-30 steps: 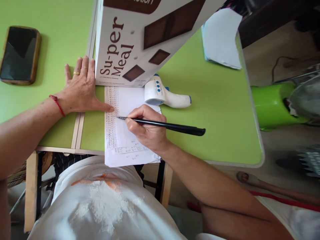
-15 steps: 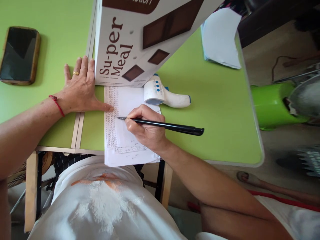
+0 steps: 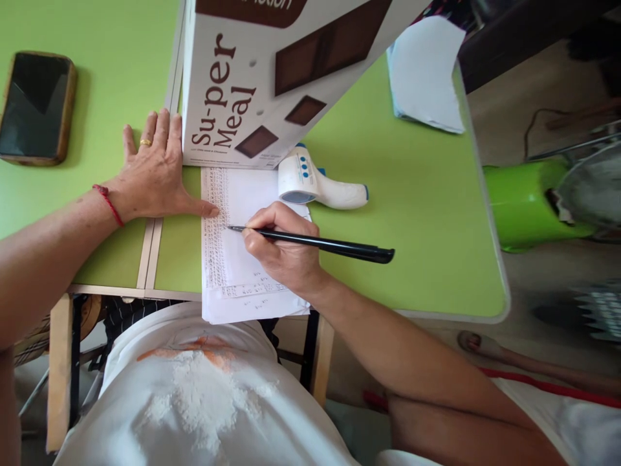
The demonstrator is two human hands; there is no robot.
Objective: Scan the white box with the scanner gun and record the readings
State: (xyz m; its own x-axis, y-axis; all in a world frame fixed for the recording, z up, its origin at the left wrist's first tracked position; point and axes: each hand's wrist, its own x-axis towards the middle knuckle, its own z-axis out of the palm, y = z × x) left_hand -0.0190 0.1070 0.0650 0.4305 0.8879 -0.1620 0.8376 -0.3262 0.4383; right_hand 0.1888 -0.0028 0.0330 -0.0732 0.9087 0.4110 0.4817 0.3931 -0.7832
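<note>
A black pen [image 3: 334, 246] is pinched in my right hand [image 3: 286, 249], its tip at the column of handwriting on a white sheet of paper [image 3: 242, 200]. The sheet lies with other papers at the table's near edge. My left hand [image 3: 152, 171] rests flat with fingers spread, its thumb on the paper's left margin and its fingertips beside a tall white box [image 3: 218, 97] lettered "Su-per Meal". The box stands over the paper's far end. Against the box's right lower corner lies a white and blue infrared thermometer [image 3: 323, 181].
A phone [image 3: 36, 107] in a brown case lies on the green table [image 3: 412, 259] at the far left. Folded white papers [image 3: 427, 74] sit at the right back corner. Beyond the right edge stands a green bin [image 3: 528, 204], and another person's foot [image 3: 480, 343] shows on the floor.
The whole view shifts very slightly to the left. Both hands, the pen and the paper keep the same places relative to each other.
</note>
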